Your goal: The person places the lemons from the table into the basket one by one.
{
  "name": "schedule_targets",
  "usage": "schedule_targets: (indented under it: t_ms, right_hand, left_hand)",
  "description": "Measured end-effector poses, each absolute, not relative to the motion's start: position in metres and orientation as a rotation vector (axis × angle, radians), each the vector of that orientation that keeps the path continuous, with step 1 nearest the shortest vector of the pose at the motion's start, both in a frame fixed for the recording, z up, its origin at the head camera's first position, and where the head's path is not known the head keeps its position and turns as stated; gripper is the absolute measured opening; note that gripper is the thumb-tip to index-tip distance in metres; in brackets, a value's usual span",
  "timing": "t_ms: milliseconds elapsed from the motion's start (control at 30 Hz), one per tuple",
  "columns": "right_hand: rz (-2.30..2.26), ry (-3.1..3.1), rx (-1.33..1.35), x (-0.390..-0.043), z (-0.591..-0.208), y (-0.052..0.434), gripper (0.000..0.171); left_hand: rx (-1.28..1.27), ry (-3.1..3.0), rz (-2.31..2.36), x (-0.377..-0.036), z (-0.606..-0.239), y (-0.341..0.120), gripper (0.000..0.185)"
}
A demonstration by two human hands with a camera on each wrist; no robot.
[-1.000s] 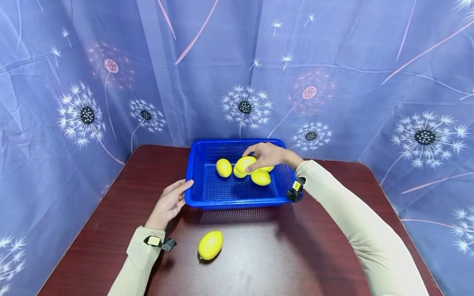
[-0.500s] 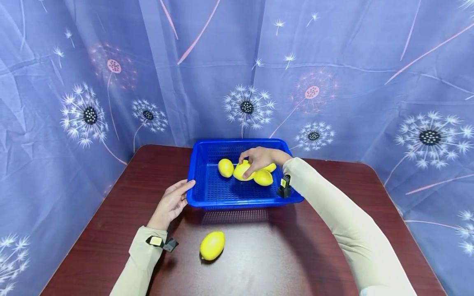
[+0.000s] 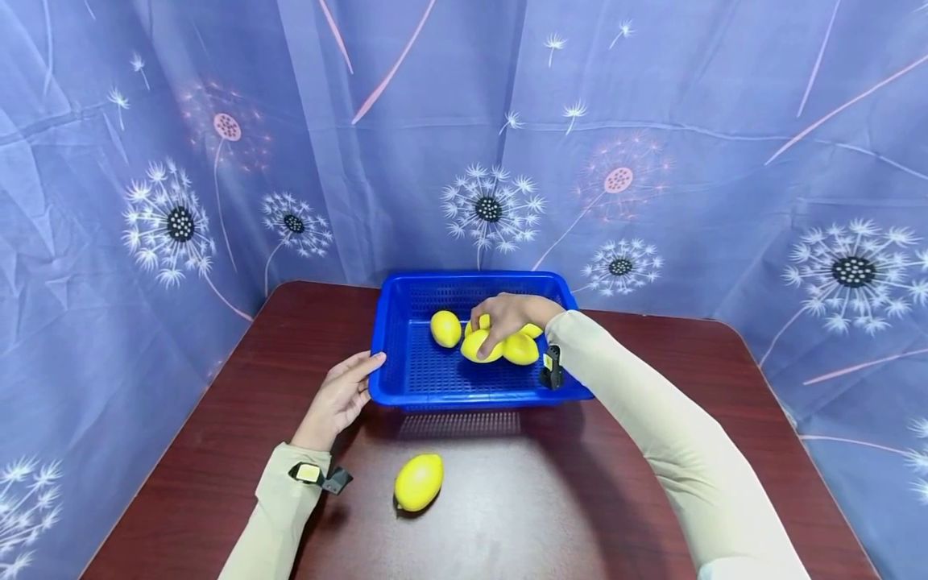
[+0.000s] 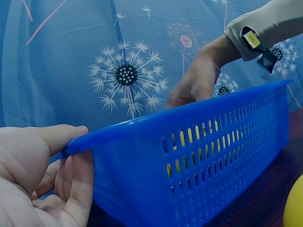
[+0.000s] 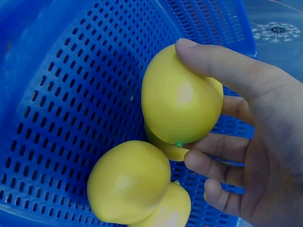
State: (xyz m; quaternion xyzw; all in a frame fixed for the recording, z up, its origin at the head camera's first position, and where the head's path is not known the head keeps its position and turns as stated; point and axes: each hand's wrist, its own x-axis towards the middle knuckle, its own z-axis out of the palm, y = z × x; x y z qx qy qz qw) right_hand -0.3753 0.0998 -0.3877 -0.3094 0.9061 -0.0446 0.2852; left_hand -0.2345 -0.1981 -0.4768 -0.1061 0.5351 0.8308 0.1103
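Observation:
A blue perforated plastic basket (image 3: 449, 398) stands on the table with several yellow lemons inside. My left hand (image 3: 342, 396) grips its left rim, thumb on top and fingers curled beneath, as the left wrist view shows. Inside the basket my right hand (image 3: 503, 318) holds a lemon (image 5: 180, 97) between the thumb and the curled fingers. Another lemon lies partly hidden under the held one. Beside it sit a lemon (image 5: 129, 182) and one more partly covered by that one. To the left in the basket rests a separate lemon (image 3: 445, 329).
On the dark red-brown table (image 3: 254, 387), a single lemon (image 3: 419, 482) lies in front of the basket. A blue curtain (image 3: 406, 161) with dandelion prints hangs close behind the table and along both sides. Black straps with small devices circle both wrists.
My right hand has lowered the held lemon among the other lemons and shifted it slightly toward the basket's front. My left hand keeps its grip on the rim.

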Motion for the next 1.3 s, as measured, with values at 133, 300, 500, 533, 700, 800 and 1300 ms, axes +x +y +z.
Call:
schedule_targets:
  t_ms: [133,300,500,533,700,800,1300]
  right_hand:
    - [-0.118,2.432,-0.803,-0.374,-0.391,0.101,0.06]
    - [-0.097,2.451,-0.78,-0.372,-0.395,0.104,0.06]
    - [-0.11,2.454,-0.789,-0.368,-0.398,0.103,0.054]
    - [-0.108,2.456,-0.788,-0.367,-0.398,0.103,0.052]
    - [-0.088,2.482,-0.793,-0.363,-0.4,0.103,0.051]
    - [-0.092,2.527,-0.822,-0.358,-0.394,0.105,0.051]
    - [-0.59,2.644,-1.004,-0.319,-0.36,0.133,0.049]
  left_hand:
    - [-0.319,1.587,2.431,-0.235,-0.477,-0.197,0.003]
    - [-0.288,1.568,2.449,-0.236,-0.478,-0.195,0.002]
    - [-0.299,1.581,2.443,-0.238,-0.481,-0.194,0.004]
    - [-0.309,1.59,2.438,-0.238,-0.482,-0.193,0.004]
    - [-0.32,1.615,2.417,-0.236,-0.482,-0.193,0.005]
    - [-0.31,1.61,2.418,-0.236,-0.481,-0.193,0.003]
    - [-0.303,1.586,2.443,-0.235,-0.477,-0.199,0.002]
